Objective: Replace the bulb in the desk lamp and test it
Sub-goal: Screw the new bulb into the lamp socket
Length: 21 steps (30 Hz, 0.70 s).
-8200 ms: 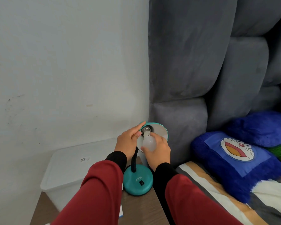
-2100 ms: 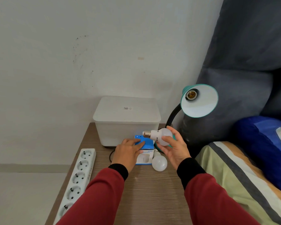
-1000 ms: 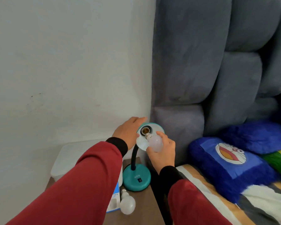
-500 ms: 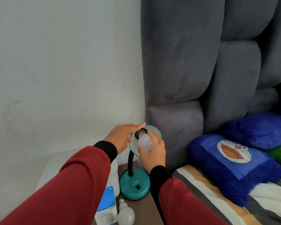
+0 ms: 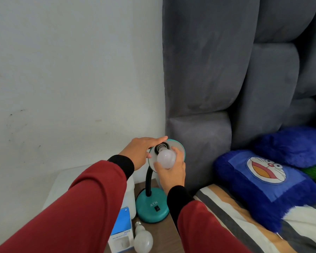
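Screwing now: I am turning the new bulb (image 5: 166,159) into my lamp, and I think it is only partly in, since its metal threads show at the socket (image 5: 160,147).
Bed things: the big grey headboard (image 5: 226,73) and the blue cartoon pillow (image 5: 264,181) are off to the right of my fingers, well apart from them.
White tub: the plastic box (image 5: 130,194) sits below my left fingers, mostly hidden by my sleeve.
Lamp: its teal base (image 5: 151,209) stands on the wooden table, under my right hand; its round shade (image 5: 180,146) is tipped toward me, right behind my fingers.
Bulb carton: the blue box (image 5: 121,232) lies far below my fingers, near my left sleeve.
Spare bulb: the old bulb (image 5: 143,241) lies on its side, touching that carton.
Left hand: my left hand (image 5: 139,152) is flat and open, fingers resting on the shade's top edge to steady it; it grips nothing.
Right hand: my right hand (image 5: 171,170) is curled closed around the new bulb from below, with the thumb on its right side.
What could go wrong: if I start it crooked, the threads may jam. If I let the shade wobble, the bendy neck could twist away. If I squeeze too hard, the bulb could crack. If I bump the table, the old bulb might roll off.
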Available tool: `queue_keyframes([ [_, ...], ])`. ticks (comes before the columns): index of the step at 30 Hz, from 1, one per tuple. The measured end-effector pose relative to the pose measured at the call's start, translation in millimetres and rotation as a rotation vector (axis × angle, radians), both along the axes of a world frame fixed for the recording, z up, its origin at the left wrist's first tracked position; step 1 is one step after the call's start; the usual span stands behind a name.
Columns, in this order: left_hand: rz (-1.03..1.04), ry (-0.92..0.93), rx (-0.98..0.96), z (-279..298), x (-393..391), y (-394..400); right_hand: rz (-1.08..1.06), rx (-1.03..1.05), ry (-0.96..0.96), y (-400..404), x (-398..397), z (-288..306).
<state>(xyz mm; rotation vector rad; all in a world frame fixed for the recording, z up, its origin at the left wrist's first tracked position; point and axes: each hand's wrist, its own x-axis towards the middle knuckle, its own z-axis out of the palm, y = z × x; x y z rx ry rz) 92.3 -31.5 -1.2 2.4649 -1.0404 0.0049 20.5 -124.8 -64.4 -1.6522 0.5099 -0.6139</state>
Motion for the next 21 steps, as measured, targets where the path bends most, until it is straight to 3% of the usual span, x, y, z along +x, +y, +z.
queue_keyframes([
  [6,-0.002,-0.003,-0.002,0.8,-1.5,-0.6,-0.024,0.163,0.021,-0.9,2.0,-1.5],
  [11,-0.006,-0.007,-0.012,-0.3,-1.6,-0.1,-0.009,0.008,0.004,0.7,-0.2,-0.9],
  [16,-0.01,-0.031,0.0,-0.5,-2.1,0.7,-0.025,0.098,0.032,-0.2,-2.3,-1.0],
  [21,-0.011,-0.042,0.008,-0.5,-2.4,0.1,-0.008,-0.018,0.017,1.1,-2.3,-1.3],
])
